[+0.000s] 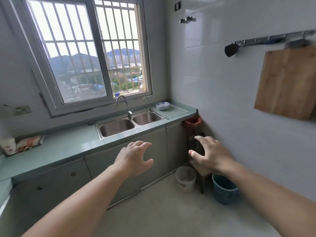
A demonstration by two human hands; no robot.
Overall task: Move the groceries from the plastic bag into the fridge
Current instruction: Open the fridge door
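Hands, two of them, reach out empty over the floor: the left hand (135,158) with fingers spread and slightly curled, the right hand (210,154) likewise splayed, gripping nothing. Neither plastic bag nor fridge shows from where I stand, so I cannot tell where the groceries are. Counting round: one double sink (130,124) with two basins at about 12 o'clock from the hands, two taps behind it, one blue-patterned bowl (162,105) at 1 o'clock on the green counter (59,147), one folded cloth (25,143) at 9 o'clock. Down at 4 o'clock stand one white bucket (185,178) and one blue basket (224,189), with a dark stool between them, partly hidden by the right hand. One wooden cutting board (287,82) hangs on the tiled wall at 2 o'clock.
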